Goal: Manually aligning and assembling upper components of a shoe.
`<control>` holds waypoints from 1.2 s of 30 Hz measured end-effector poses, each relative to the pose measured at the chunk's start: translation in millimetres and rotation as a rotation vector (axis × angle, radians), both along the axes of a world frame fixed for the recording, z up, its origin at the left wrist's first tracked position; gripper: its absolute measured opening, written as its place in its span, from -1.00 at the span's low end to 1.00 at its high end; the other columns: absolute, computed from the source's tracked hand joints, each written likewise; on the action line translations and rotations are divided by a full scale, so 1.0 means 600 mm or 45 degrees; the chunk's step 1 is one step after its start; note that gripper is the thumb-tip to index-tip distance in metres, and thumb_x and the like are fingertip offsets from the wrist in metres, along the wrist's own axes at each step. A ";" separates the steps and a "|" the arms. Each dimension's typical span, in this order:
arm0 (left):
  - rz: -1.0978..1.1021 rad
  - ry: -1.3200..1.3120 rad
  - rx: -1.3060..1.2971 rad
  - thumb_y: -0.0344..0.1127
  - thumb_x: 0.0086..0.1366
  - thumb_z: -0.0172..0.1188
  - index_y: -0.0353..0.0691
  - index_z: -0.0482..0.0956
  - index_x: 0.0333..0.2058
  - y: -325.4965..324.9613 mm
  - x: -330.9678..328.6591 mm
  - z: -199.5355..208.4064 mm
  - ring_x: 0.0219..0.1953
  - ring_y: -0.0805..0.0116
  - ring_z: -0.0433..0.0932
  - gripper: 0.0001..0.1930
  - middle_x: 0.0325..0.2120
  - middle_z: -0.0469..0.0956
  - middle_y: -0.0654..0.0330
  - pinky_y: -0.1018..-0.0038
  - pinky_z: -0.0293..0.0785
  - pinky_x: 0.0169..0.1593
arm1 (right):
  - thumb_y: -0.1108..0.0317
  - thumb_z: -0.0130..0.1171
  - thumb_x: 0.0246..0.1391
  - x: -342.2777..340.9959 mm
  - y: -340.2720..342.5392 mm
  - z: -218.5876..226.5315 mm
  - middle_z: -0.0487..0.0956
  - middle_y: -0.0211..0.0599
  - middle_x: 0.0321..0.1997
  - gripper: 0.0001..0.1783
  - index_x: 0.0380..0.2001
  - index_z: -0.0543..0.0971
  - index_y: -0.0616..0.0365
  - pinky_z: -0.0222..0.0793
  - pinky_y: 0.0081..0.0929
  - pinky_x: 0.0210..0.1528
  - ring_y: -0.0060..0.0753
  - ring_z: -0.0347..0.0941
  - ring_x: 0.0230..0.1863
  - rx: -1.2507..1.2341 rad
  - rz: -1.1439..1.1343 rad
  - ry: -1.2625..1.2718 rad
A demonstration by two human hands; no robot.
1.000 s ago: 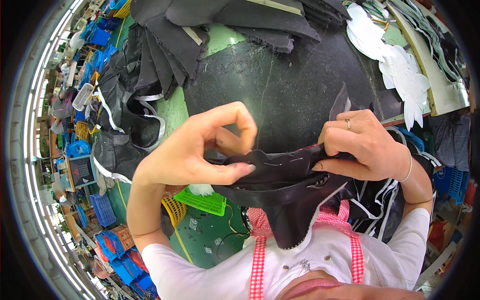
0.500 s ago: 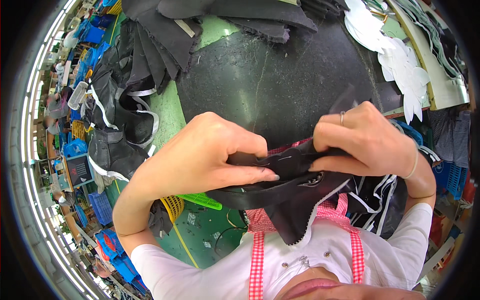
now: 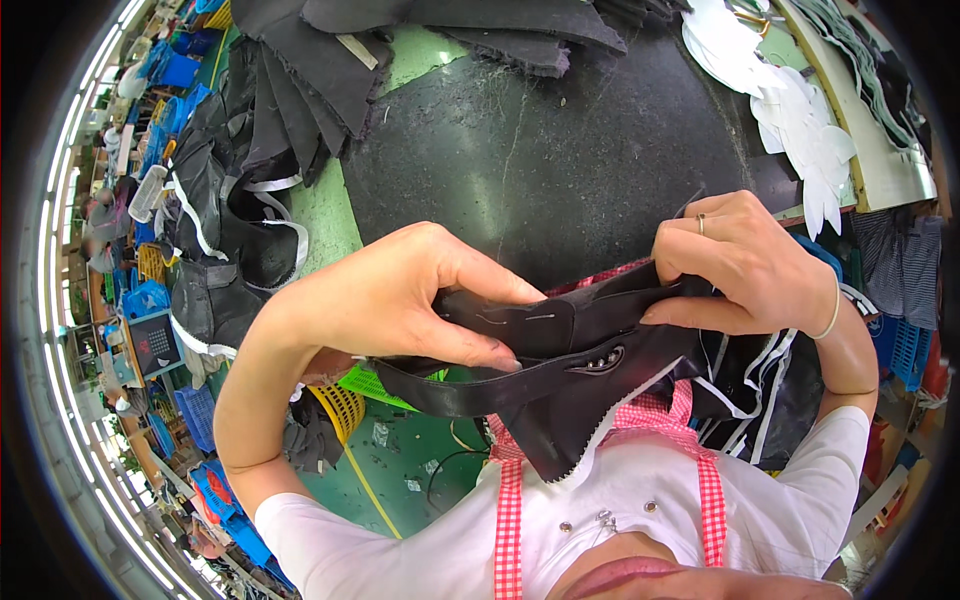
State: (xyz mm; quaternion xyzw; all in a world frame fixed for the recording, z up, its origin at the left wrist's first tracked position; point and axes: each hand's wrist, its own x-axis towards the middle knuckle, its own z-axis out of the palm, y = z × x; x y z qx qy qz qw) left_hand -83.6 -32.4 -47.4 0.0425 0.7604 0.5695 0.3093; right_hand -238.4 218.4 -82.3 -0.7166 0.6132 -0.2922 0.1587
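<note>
At a black-topped bench (image 3: 570,150), left hand (image 3: 390,295) and right hand (image 3: 742,262) pinch a black sewn piece (image 3: 560,425) before a white shirt (image 3: 440,535)
Both nearly closed on it; pale stitching (image 3: 540,317) looks done, handling seemingly unfinished

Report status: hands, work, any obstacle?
Left hand, right hand: both holding black leathery piece with white serrated edge. Pointed end toward white shirt. Nothing visibly blocking.
</note>
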 end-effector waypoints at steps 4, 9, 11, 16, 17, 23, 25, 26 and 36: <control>-0.170 0.157 -0.171 -0.40 0.02 0.43 -0.28 0.66 -0.17 -0.006 -0.007 -0.001 -0.28 0.34 0.58 -0.66 -0.37 0.63 0.16 0.44 0.44 -0.12 | 0.23 0.28 0.05 0.006 -0.008 -0.008 0.37 -0.28 -0.64 -0.69 -0.47 0.35 0.11 0.24 -0.28 -0.54 -0.12 0.39 -0.59 0.025 0.031 -0.096; -0.068 0.869 -0.825 -0.12 0.07 0.38 -0.20 0.55 -0.51 0.070 0.009 0.014 -0.35 0.17 0.44 -0.71 -0.52 0.45 0.24 0.33 0.33 -0.18 | 0.24 0.27 0.06 0.015 -0.009 -0.010 0.36 -0.26 -0.65 -0.68 -0.48 0.33 0.13 0.27 -0.26 -0.54 -0.10 0.38 -0.60 0.026 0.026 -0.061; -0.081 0.789 -0.752 -0.17 0.10 0.37 -0.20 0.51 -0.54 0.079 0.012 -0.012 -0.54 0.19 0.44 -0.73 -0.63 0.40 0.22 0.35 0.34 -0.42 | 0.23 0.29 0.04 0.018 -0.003 -0.005 0.40 -0.28 -0.63 -0.68 -0.46 0.36 0.13 0.28 -0.27 -0.54 -0.13 0.41 -0.60 0.049 0.004 -0.050; -0.141 0.837 -0.444 -0.27 0.10 0.37 -0.21 0.51 -0.54 0.052 0.013 -0.031 -0.63 0.19 0.45 -0.78 -0.70 0.40 0.19 0.34 0.28 -0.60 | 0.25 0.36 -0.01 0.004 0.011 -0.006 0.50 -0.31 -0.57 -0.72 -0.44 0.46 0.13 0.33 -0.36 -0.51 -0.17 0.47 -0.55 0.187 -0.042 -0.396; -0.170 0.816 -0.446 -0.29 0.10 0.37 -0.22 0.52 -0.53 0.046 0.012 -0.033 -0.63 0.18 0.45 -0.80 -0.69 0.41 0.19 0.33 0.28 -0.60 | 0.27 0.37 -0.02 -0.002 0.014 -0.013 0.50 -0.30 -0.57 -0.73 -0.45 0.46 0.14 0.34 -0.37 -0.50 -0.16 0.47 -0.54 0.151 -0.077 -0.439; -0.271 0.831 -0.474 -0.32 0.12 0.35 -0.25 0.55 -0.48 0.036 -0.005 -0.021 -0.60 0.15 0.45 -0.84 -0.67 0.41 0.18 0.31 0.29 -0.56 | 0.31 0.43 -0.08 -0.002 0.017 -0.026 0.66 -0.27 -0.33 -0.69 -0.50 0.43 0.10 0.30 -0.50 -0.52 -0.29 0.51 -0.55 0.005 -0.123 -0.339; -0.283 0.823 -0.475 -0.32 0.12 0.35 -0.25 0.55 -0.46 0.029 -0.010 -0.021 -0.60 0.15 0.45 -0.84 -0.66 0.41 0.17 0.31 0.30 -0.55 | 0.23 0.39 -0.05 0.007 0.019 -0.031 0.44 -0.41 -0.60 -0.69 -0.48 0.44 0.09 0.25 -0.43 -0.57 -0.29 0.41 -0.60 -0.200 -0.224 -0.158; -0.287 0.782 -0.468 -0.32 0.11 0.34 -0.26 0.56 -0.45 0.025 -0.011 -0.023 -0.59 0.15 0.44 -0.84 -0.65 0.41 0.17 0.31 0.30 -0.54 | 0.23 0.39 -0.05 0.010 0.020 -0.036 0.44 -0.41 -0.60 -0.69 -0.48 0.44 0.09 0.25 -0.43 -0.57 -0.29 0.41 -0.60 -0.205 -0.223 -0.157; -0.106 0.921 -0.794 -0.19 0.09 0.37 -0.26 0.56 -0.39 0.071 -0.020 0.007 -0.40 0.12 0.46 -0.73 -0.55 0.47 0.14 0.27 0.36 -0.33 | 0.19 0.40 -0.07 0.026 0.009 -0.047 0.29 -0.46 -0.72 -0.70 -0.52 0.44 0.00 0.14 -0.43 -0.66 -0.38 0.27 -0.75 -0.376 -0.387 0.012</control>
